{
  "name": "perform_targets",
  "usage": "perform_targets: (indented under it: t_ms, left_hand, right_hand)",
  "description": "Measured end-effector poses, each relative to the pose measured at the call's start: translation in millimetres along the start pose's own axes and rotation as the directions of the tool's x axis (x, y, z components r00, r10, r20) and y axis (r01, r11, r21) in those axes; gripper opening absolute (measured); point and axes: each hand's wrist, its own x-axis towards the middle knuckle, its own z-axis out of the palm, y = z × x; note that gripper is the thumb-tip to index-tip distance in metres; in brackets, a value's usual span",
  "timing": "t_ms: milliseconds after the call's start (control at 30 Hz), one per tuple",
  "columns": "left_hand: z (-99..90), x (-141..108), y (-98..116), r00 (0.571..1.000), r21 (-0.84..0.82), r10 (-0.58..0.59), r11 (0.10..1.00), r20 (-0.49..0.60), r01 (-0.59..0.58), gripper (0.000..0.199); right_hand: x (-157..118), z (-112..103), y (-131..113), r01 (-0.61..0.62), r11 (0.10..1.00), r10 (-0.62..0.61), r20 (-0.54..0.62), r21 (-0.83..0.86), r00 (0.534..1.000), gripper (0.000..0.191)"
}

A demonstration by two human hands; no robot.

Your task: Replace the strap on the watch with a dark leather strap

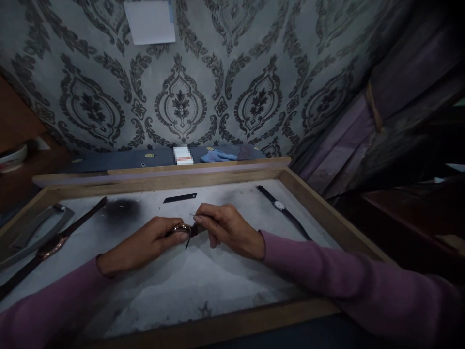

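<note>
A dim room shows a patterned wall (pixel 180 104) with a white paper (pixel 150 23) high on it and, to the right, a curtain (pixel 336 140) gathered by a tie (pixel 373 106). At the far left a bowl (pixel 14 159) sits on a brown surface. In front of the wall runs a blue cover (pixel 160 157), where a pale box (pixel 183 155), its print blurred out, lies just beside a blue cloth (pixel 218 155).

Nearer is a shallow tray with a wooden rim (pixel 232 317) and a whitish, stained bottom. Over its middle, the left hand (pixel 147 244) grasps a watch (pixel 182 228) by its case, thumb above and fingers below. The right hand (pixel 228 228) is just beside the watch's strap (pixel 196 229), its thumb and forefinger pinching a thin tool (pixel 193 214); whether the tool touches the watch I cannot tell.

Beyond the hands a black blade (pixel 180 198) lies flat in the tray. On the right side, a silver watch (pixel 279 205) lies stretched out on its dark band, partly behind the right sleeve (pixel 308 259). On the left, a rose-gold watch (pixel 53 247) lies slantwise near a grey curved piece (pixel 45 227) of unclear kind.
</note>
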Motion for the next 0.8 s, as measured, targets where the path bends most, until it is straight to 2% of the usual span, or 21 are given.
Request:
perform_targets:
  t_ms: [200, 433, 800]
  left_hand:
    - [-2.2, 1, -6, 0.999, -0.118, -0.045, 0.992, 0.024, 0.048, 0.033]
    - [-2.2, 2, -7, 0.998, -0.142, -0.058, 0.988, 0.018, 0.060, 0.033]
    - [-1.1, 2, -9, 0.999, -0.157, -0.041, 0.987, 0.009, 0.042, 0.032]
  right_hand:
    - [-4, 0, 3, -0.057, 0.994, 0.052, 0.054, 0.095, 0.997, 0.024]
    - [-4, -5, -2, -0.042, 0.997, 0.036, 0.090, 0.067, 0.995, 0.026]
    - [-4, -12, -7, 0.080, 0.989, -0.062, 0.143, -0.124, 0.988, 0.029]
